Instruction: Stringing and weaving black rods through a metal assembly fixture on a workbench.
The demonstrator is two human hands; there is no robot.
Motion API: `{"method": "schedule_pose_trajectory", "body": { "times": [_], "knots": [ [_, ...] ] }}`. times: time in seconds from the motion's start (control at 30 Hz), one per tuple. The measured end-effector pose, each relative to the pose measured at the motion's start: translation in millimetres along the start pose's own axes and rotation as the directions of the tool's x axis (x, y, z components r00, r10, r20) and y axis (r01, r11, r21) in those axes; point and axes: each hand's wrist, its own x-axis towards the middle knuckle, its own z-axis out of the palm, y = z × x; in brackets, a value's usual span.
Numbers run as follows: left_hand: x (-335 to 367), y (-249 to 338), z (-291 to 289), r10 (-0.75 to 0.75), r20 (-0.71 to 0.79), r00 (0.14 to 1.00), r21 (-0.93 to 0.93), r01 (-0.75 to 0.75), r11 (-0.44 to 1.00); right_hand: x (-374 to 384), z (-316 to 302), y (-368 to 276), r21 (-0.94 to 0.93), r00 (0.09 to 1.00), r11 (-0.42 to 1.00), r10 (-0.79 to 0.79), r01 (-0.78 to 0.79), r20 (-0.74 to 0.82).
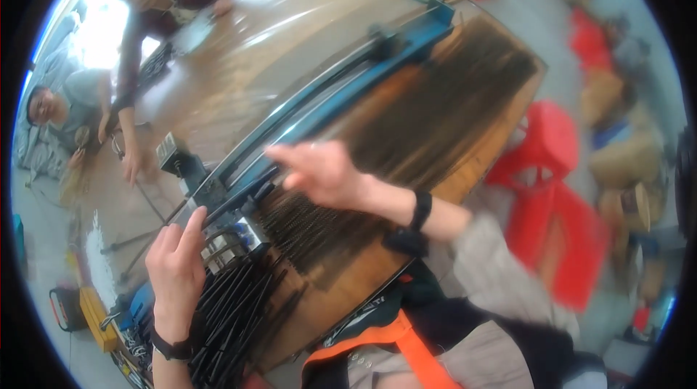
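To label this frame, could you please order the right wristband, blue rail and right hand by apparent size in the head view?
Largest to smallest:
1. Blue rail
2. Right hand
3. Right wristband

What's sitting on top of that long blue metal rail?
A dark block sits on the blue metal rail toward its far end, too blurred to make out in detail. Nearer the person, the right hand hides part of the rail, so anything there is covered.

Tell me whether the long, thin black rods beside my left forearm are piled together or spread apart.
Piled together: the rods lie close, many overlapping and crossing one another.
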Motion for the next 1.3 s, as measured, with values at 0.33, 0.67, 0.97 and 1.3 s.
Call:
{"method": "schedule_pose_trajectory", "body": {
  "times": [0.33,0.67,0.97,1.3],
  "knots": [
    [-71,-82,-60,-0.313,-0.323,0.893,0.213,0.391,0.895,25,48,25,0.076,0.921,0.948,0.277,-0.308,0.272],
    [-167,-81,-85,-0.507,-0.360,0.783,0.080,0.568,0.819,114,147,-28,0.484,0.960,0.869,-0.042,-0.101,0.275],
    [-176,-87,-60,-0.572,-0.336,0.748,-0.041,0.595,0.803,131,178,-51,0.200,0.747,0.971,-0.036,-0.131,0.664],
    [-188,-114,-49,-0.601,-0.135,0.788,0.018,0.609,0.793,75,77,64,-0.288,0.898,0.900,-0.201,0.327,0.391]
  ]
}}
